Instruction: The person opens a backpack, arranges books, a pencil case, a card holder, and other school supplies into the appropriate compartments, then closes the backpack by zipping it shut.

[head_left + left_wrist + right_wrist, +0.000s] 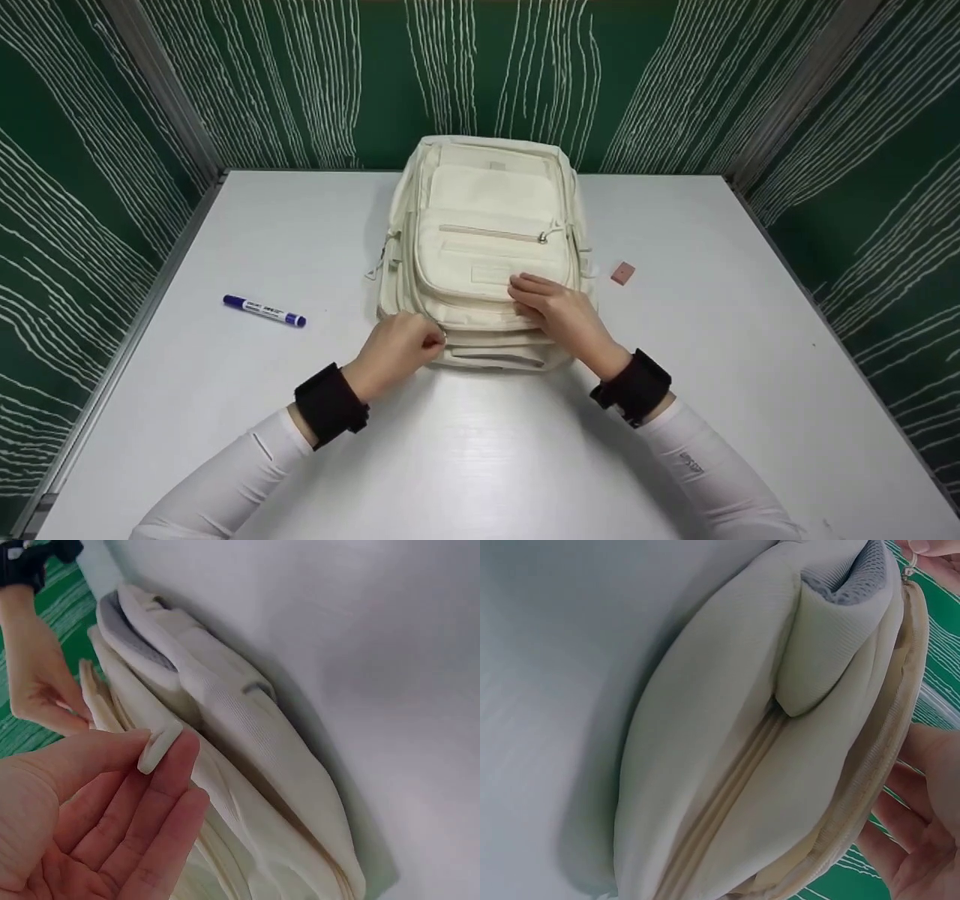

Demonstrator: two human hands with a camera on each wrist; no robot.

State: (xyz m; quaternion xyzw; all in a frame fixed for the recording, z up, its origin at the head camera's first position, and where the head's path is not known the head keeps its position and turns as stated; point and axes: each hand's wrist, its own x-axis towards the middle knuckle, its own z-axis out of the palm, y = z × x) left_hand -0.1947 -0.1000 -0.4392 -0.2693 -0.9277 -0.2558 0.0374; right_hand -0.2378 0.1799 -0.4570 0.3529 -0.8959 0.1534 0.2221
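A cream backpack (491, 191) lies on the white table with its front pockets facing up. My left hand (401, 341) is at its lower left corner. In the left wrist view, the thumb and index finger of this hand (150, 817) pinch a small whitish zipper pull (160, 748). My right hand (559, 311) rests on the lower right of the front pocket, fingers extended across the fabric. In the right wrist view, a zipped edge (900, 709) of the bag gapes open beside the fingers (885, 847). Part of the right fingertips is hidden behind that edge.
A blue-capped marker (264, 310) lies on the table (480, 450) to the left of the backpack. To its right is a small reddish-brown block (622, 273). Green panels with white streaks (517, 75) enclose the table's back and sides.
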